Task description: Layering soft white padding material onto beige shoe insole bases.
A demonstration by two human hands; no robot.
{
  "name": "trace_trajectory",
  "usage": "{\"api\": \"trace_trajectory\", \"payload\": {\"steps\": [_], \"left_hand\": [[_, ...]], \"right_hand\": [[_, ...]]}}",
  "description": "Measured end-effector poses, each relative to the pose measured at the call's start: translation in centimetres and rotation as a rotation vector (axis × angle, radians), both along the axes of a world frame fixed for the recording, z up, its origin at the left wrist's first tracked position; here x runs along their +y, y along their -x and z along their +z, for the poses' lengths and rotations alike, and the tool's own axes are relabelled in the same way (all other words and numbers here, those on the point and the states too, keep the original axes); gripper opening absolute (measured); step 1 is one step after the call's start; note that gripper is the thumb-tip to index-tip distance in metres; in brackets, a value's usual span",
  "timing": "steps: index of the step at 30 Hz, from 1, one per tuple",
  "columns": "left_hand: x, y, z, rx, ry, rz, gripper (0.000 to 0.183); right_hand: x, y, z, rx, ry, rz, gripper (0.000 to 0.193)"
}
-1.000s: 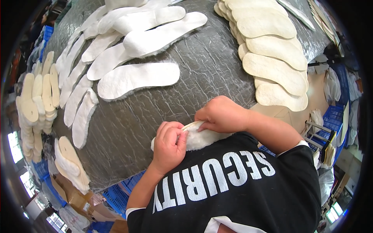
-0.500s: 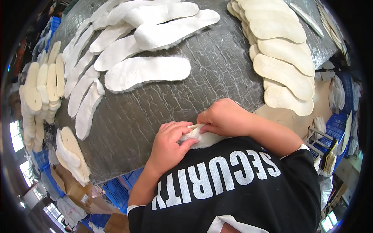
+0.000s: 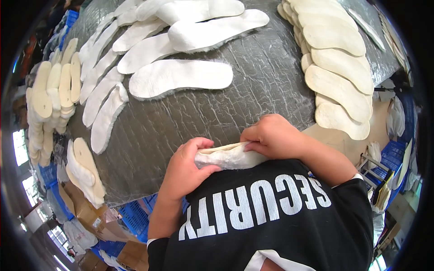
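Writing: bold white capitals run across the black T-shirt (image 3: 271, 239), upside down in this view; marks on the cardboard box (image 3: 81, 210) below the table's left edge are too small to read. Edges and room: the table (image 3: 203, 113) has a creased dark covering, visible as a broad strip from the far edge toward the near one, between the fanned white fleece insoles (image 3: 181, 79) at far left and the overlapping row of cream insoles (image 3: 337, 90) along the right edge. The near edge is partly hidden by shirt and forearms; blue crates (image 3: 135, 219) stand below it at left. A small group of insoles (image 3: 86, 167) sits by the near left corner. Held piece: a fleecy insole (image 3: 230, 158), cream layer showing along its upper side, lies crosswise at the near edge, close against the shirt. Left hand (image 3: 183, 169) grasps its left end — thumb below, fingers curled above; right hand (image 3: 275, 137) pinches the upper side toward the right end, thumb against it — other fingertips hidden.
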State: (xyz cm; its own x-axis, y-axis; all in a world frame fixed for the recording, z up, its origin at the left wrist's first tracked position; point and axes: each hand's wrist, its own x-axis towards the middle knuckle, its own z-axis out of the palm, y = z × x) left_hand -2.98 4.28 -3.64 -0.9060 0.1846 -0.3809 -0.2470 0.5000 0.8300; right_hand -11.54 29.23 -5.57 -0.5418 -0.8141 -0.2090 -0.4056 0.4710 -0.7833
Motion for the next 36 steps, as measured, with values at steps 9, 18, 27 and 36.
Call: {"api": "trace_trajectory", "payload": {"steps": [9,18,27,36], "left_hand": [[-1.3,-0.8,-1.9,0.366,-0.079,-0.019,0.022],[-0.6,0.2,-1.1,0.499,0.125,-0.181,0.011],[0.8,-1.7,-3.0,0.473,0.054,0.062,0.014],[0.9,-1.2,-2.8,0.607,-0.001,-0.017,0.015]], "right_hand": [[0.3,0.0,-0.1,0.022,0.030,-0.024,0.015],[0.2,-0.1,-0.3,0.029,0.044,-0.019,0.015],[0.3,0.0,0.0,0.034,0.014,0.016,0.015],[-1.4,-1.3,-0.2,0.223,0.076,0.051,0.024]]}}
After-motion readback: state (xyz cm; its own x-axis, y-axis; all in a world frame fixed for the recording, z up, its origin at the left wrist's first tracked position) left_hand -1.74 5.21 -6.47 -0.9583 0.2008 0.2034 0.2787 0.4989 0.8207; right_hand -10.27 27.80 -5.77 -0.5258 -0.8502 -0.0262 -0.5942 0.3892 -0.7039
